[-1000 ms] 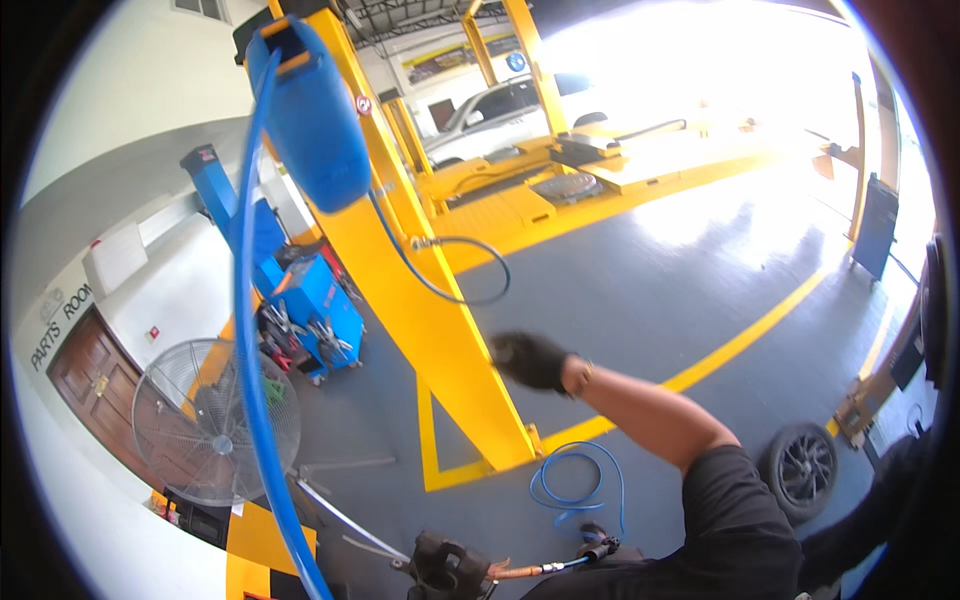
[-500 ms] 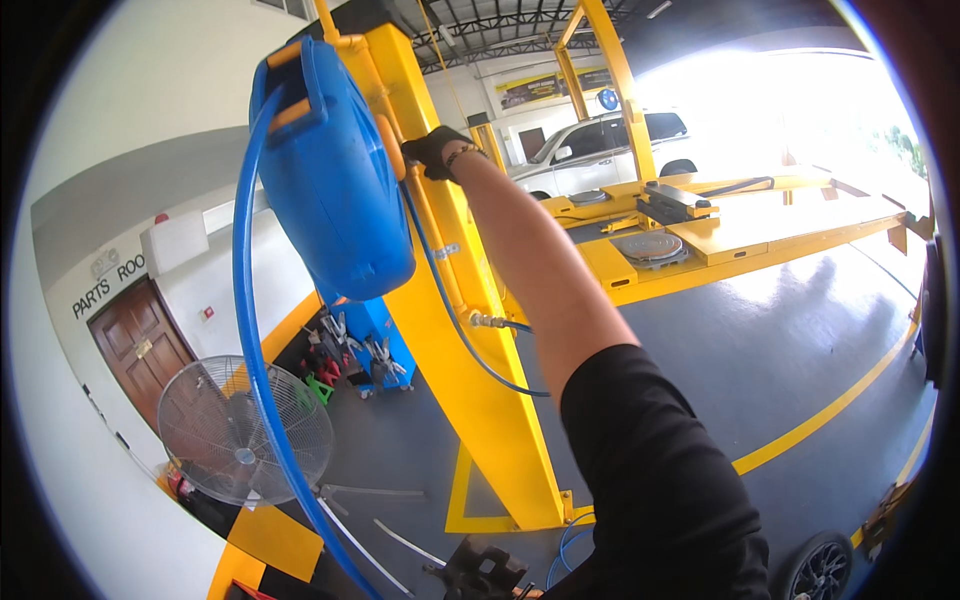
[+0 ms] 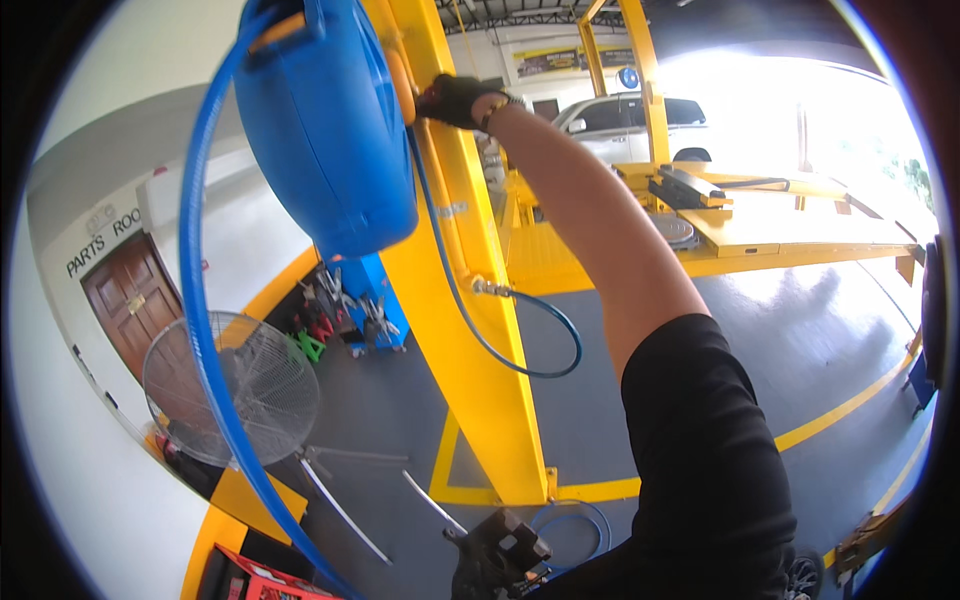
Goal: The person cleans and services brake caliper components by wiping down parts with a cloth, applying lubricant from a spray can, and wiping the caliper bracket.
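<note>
Upright fisheye view from the left head-worn camera, looking forward and down across the floor (image 3: 585, 440) toward the post (image 3: 470, 380); reel (image 3: 325, 140) near, left of the post; car (image 3: 630, 125) far behind the post, to its right.

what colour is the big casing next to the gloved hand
The casing is blue. It shows best in the head view.

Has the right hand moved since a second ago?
Yes. The right hand has risen against the yellow post, from below its hose fitting to above it.
</note>
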Motion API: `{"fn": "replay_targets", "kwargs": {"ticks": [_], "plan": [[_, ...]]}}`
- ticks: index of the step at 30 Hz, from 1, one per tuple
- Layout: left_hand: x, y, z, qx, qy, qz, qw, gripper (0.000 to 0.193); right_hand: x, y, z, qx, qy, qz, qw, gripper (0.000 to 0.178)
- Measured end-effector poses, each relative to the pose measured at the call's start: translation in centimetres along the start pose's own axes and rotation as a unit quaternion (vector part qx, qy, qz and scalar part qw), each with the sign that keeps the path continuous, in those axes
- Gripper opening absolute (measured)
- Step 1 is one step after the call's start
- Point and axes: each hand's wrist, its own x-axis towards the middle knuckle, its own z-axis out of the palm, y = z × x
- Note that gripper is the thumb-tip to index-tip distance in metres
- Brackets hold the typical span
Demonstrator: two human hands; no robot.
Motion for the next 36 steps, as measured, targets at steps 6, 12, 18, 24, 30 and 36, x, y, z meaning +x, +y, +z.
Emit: {"fn": "replay_targets", "kwargs": {"ticks": [6,12,18,24,30,36], "plan": [[0.5,-1.1,0.5,-0.037,-0.024,-0.013,0.999,0.070,-3.1,2.0,0.3,-0.066,0.083,-0.167,0.980,0.056],[1.9,-1.2,-0.4,-0.059,-0.073,0.033,0.995,0.070,-31.2,5.2,3.3,0.140,0.016,-0.072,0.987,0.077],[5.8,-4.4,-3.6,-0.124,-0.041,-0.060,0.990,0.068,-77.4,-3.2,13.1,0.424,-0.392,0.198,0.792,0.112],[10.4,-8.9,-2.0,-0.142,-0.098,-0.191,0.966,0.067,-80.2,-8.4,16.5,0.479,-0.131,0.492,0.715,0.036],[13.5,-15.3,-3.5,-0.079,-0.160,-0.274,0.945,0.067,-85.1,-4.9,1.3,0.293,-0.273,0.700,0.591,0.034],[18.5,-25.1,-11.9,0.134,-0.105,-0.310,0.935,0.035,-98.5,-14.3,-10.2,0.252,-0.218,0.715,0.615,0.045]]}}
